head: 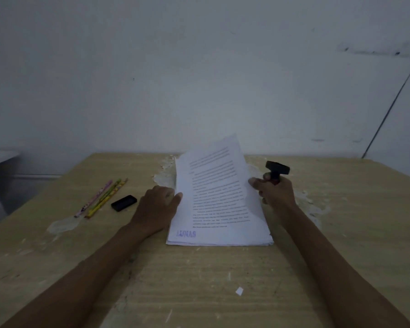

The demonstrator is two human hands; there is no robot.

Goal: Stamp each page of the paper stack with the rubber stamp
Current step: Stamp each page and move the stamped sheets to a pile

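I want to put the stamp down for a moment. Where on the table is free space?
Free: the table right of the paper stack and right hand, and the near strip below the stack. Crowded: left of the left hand, with ink pad and pencils.

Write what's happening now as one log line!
left hand pressing white paper stack | right hand holding black rubber stamp, lifting top page | blue mark visible

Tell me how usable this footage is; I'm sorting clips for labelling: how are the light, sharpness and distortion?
Head view: dim, flat, bluish light, no glare; wide-angle bending at the edges; printed lines on the lifted page blur, though its blue stamp mark reads; the rubber stamp in the right hand is dark, without detail.
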